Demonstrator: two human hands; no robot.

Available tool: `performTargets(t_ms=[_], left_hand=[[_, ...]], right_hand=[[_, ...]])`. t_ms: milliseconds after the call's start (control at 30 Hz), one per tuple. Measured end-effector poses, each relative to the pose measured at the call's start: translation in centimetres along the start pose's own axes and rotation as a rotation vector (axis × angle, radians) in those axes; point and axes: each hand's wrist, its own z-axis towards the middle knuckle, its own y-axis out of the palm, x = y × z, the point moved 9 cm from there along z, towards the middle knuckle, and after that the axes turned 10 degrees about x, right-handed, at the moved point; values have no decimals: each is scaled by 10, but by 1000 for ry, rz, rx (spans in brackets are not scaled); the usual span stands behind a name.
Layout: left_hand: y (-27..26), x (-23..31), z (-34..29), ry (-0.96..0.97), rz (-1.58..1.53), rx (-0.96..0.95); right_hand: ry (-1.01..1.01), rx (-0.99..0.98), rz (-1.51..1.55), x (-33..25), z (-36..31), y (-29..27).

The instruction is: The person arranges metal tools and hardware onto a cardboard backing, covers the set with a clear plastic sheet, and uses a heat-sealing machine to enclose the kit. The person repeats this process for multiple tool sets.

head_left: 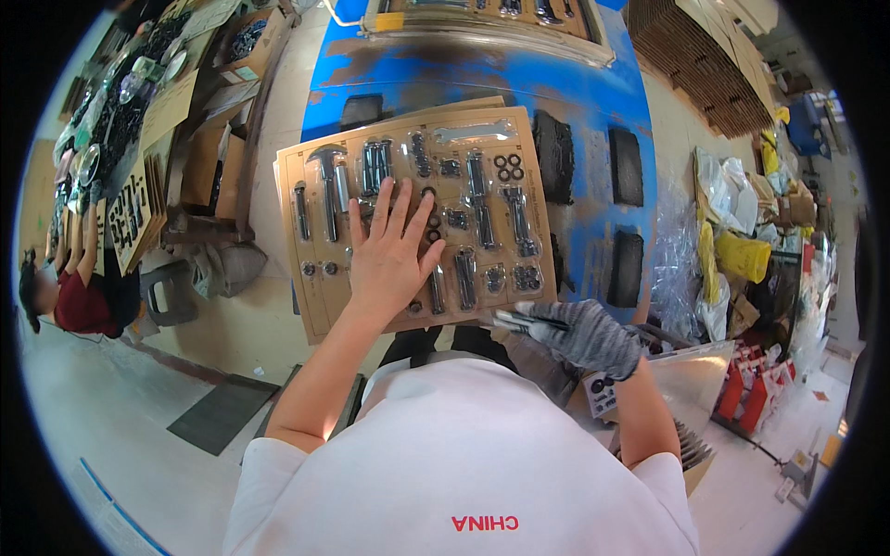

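Bare left hand (389, 264) spread flat on a brown cardboard card (324, 301), clear blisters (527, 278) of dark metal hardware (483, 227), smooth wrench (473, 132) at its one o'clock, smeared blue surface (590, 208) beneath, knit-gloved right hand (595, 338) gripping a slim metallic tool (521, 322) at the card's four o'clock

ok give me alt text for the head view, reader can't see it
A person's bare left hand presses spread on a brown card of film-sealed metal hardware over a blue table. The gloved right hand grips a dark-handled tool. A person in red works at far left.
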Motion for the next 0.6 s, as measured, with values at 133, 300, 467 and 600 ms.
performTargets(t_ms=[133,300,467,600], left_hand=[[0,-1,-1,-10,-20,-2],[-3,-2,-2,-37,-35,-12],[-3,-5,-3,-51,-48,11],[-3,-6,-3,-53,-55,15]], right_hand=[[50,304,79,-11,50,-35],[-126,483,-351,-24,124,-25],[5,251,-387,-5,63,-12],[-29,127,-377,-30,53,-27]])
